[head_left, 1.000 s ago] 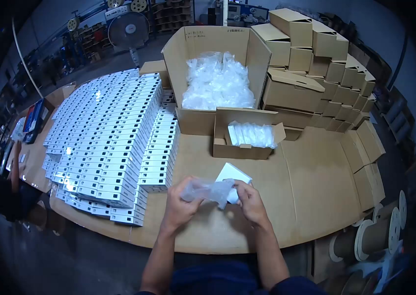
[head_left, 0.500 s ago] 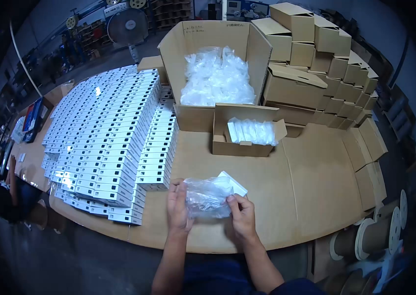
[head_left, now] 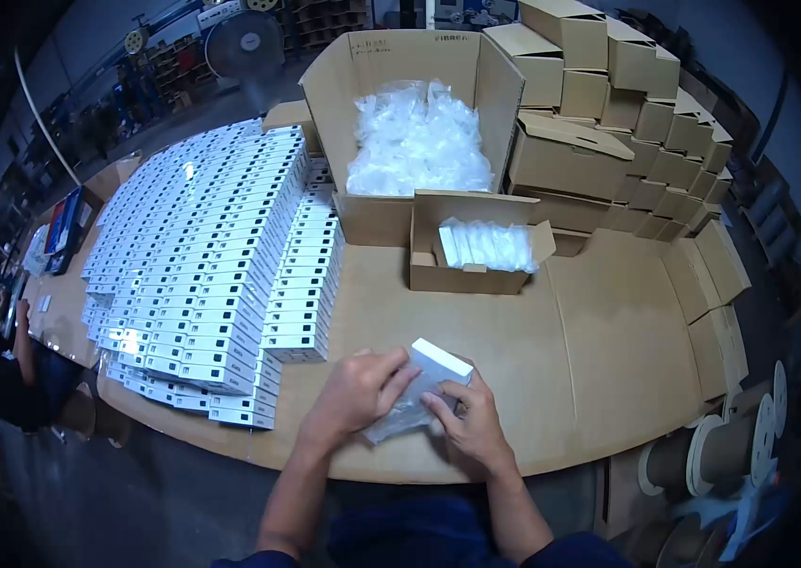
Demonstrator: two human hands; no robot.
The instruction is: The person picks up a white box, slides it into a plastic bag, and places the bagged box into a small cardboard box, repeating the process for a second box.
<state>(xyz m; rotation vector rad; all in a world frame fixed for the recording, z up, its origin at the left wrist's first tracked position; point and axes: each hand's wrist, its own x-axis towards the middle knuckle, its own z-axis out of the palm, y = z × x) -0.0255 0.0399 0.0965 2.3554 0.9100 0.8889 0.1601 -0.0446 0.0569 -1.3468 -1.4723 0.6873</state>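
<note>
Box is held up between the left hand and the right hand, over the cardboard-topped table, neither hand nearer. Its bare end pokes past the fingers, toward the table's far side and a bit right. From here, the left fingers look pinched on the plastic bag; the right ones clamp the box. It's white and plain, duller under the clear, crinkly plastic.

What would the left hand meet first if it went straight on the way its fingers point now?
Most likely the white box, partly covered by the clear bag, just beside the fingers of the left hand; depth is hard to judge from one view.
</note>
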